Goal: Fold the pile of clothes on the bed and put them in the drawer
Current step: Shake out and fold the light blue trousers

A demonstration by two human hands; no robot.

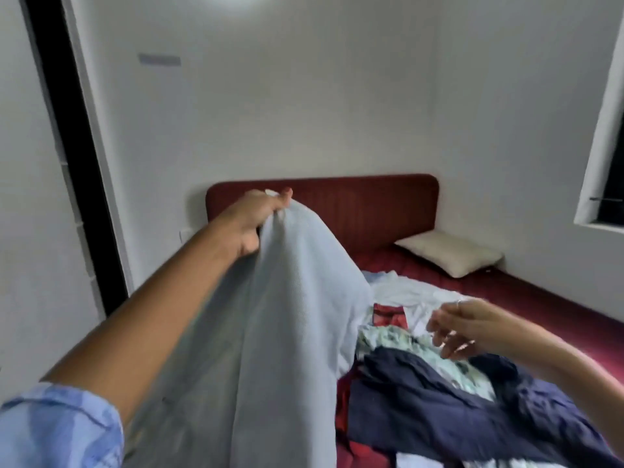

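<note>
Pinching the pale grey garment [287, 315] high in left hand [251, 224] fingertips so it hangs free of the clothes pile [439, 400], with right hand [469, 327] fingers loosely spread beside it, holding nothing.

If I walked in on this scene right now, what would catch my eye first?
First, the pale grey garment, lifted high in the centre-left and pinched at its top by the left hand. To its right, a jumbled pile of clothes lies on the dark red bed, with the right hand hovering open above it. A cream pillow sits in the far corner.
</note>
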